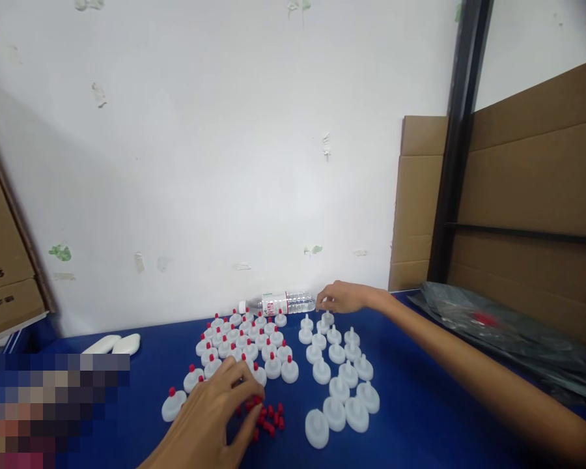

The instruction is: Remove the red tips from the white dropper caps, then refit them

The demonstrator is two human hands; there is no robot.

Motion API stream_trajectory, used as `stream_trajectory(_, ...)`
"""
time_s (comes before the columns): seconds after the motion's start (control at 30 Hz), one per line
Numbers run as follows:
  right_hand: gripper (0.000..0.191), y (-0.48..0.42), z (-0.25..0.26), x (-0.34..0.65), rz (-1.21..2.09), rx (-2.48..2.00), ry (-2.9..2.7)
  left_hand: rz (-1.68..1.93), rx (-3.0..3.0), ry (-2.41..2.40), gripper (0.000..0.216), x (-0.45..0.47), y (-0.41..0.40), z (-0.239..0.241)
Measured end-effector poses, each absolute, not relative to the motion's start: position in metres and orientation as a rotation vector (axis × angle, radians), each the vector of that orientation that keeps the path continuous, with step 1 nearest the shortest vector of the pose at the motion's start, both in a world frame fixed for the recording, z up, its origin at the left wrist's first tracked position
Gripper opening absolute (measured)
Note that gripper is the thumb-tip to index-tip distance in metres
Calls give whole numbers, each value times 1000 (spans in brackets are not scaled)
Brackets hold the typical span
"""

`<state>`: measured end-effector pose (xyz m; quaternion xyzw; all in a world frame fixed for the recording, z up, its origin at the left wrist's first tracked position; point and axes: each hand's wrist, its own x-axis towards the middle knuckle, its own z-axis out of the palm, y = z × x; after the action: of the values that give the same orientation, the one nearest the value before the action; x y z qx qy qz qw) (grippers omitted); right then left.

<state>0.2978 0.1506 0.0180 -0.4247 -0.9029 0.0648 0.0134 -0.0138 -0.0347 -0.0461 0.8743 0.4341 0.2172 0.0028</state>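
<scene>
My left hand is bent over a small pile of red caps on the blue table. Its thumb and index fingertip close around a red cap at the pile's edge. My right hand reaches to the back, fingers curled down beside the base of a lying clear plastic bottle. What those fingertips hold, if anything, is hidden. Just below them stands a white nozzle lid. More bare white nozzle lids stand on the right. Several white lids with red caps on their tips stand on the left.
Two white oval pieces lie at the back left. Cardboard and a dark metal post stand at the right, by dark plastic bags. A cardboard box is at the left. A white wall backs the table.
</scene>
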Motion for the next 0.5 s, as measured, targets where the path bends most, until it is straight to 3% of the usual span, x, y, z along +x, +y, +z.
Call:
stream_trajectory(0.17, 32, 138, 15, 277, 32, -1059, -2669, 612, 2732, 1363, 16, -13, -36, -51)
stream_trajectory(0.5, 43, 125, -28, 239, 11, -655, -2772, 713, 2722, 1337, 22, -12, -36, -46)
